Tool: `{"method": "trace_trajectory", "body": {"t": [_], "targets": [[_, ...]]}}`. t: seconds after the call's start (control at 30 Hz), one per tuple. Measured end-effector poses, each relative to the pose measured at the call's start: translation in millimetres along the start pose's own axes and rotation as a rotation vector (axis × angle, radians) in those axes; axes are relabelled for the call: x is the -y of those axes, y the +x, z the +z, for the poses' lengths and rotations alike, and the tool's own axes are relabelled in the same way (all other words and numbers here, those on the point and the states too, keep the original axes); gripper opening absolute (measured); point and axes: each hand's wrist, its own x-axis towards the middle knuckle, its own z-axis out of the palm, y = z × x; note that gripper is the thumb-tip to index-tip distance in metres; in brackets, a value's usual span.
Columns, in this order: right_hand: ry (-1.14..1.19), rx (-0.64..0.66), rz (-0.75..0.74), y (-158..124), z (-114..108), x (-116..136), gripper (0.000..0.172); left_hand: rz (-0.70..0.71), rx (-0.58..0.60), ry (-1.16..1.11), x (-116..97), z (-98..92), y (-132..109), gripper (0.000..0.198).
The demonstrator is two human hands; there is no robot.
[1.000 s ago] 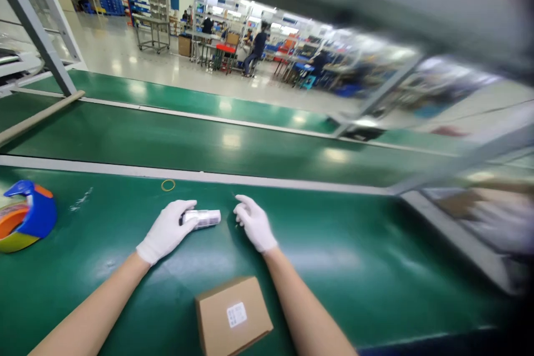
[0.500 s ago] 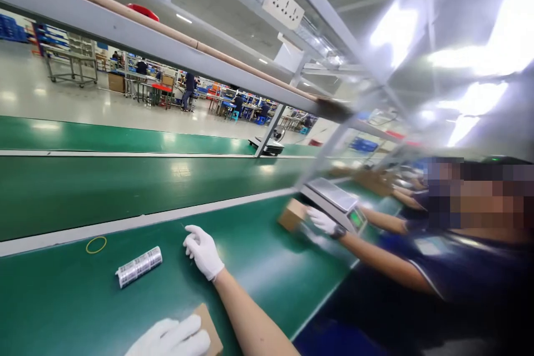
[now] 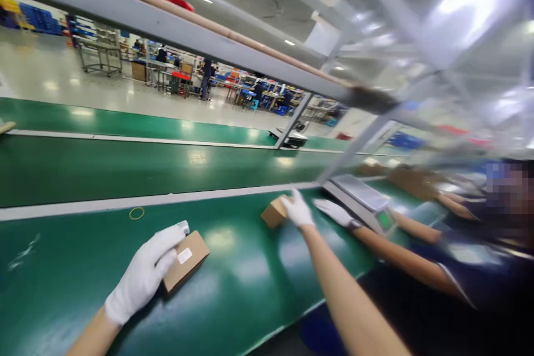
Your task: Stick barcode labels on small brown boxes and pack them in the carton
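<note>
My left hand (image 3: pixel 142 270), in a white glove, is closed on a small brown cardboard box (image 3: pixel 189 264) with a white label, its thumb along the near side. A bit of a silver, printed roll (image 3: pixel 182 227) shows at the fingertips; the rest is hidden, and I cannot tell whether the hand grips it too. Further right, my gloved right hand (image 3: pixel 298 210) has its fingers on a second cardboard box (image 3: pixel 273 212), gripping its right side just over the green surface. A co-worker's gloved hand (image 3: pixel 334 212) reaches out flat beside my right hand, apart from the box.
A yellow rubber band (image 3: pixel 136 213) lies near the pale divider strip (image 3: pixel 95 206). A weighing scale (image 3: pixel 362 203) with a green display stands at the right, before the co-worker's arm. A metal frame post (image 3: pixel 354 147) rises behind it. Larger cartons (image 3: pixel 411 182) sit further along.
My left hand has brought its box up to the silver roll. My right hand has reached right to the second box, which has come away from the co-worker's hand. The view has shifted left.
</note>
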Motion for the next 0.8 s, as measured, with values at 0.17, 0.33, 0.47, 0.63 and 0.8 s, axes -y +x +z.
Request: {"method": "trace_trajectory", "body": {"t": [0.17,0.33,0.47,0.63,0.8], "targets": [[0.084,0.201,0.115,-49,12,-16,0.078,-0.331,-0.101,-0.506,7,14.3,4,0.054],[0.202,0.410,0.059,-168,25,22,0.081,-0.381,-0.069,-0.505,19,24.4,-1,0.051],[0.234,0.450,0.012,-240,39,78,0.071,-0.368,-0.042,-0.488,17,24.4,0,0.054],[0.238,0.464,-0.030,-248,52,121,0.068,-0.377,-0.006,-0.531,12,27.3,2,0.053],[0.328,0.505,-0.208,-208,21,130,0.016,-0.381,0.025,-0.534,10,26.8,2,0.056]]}}
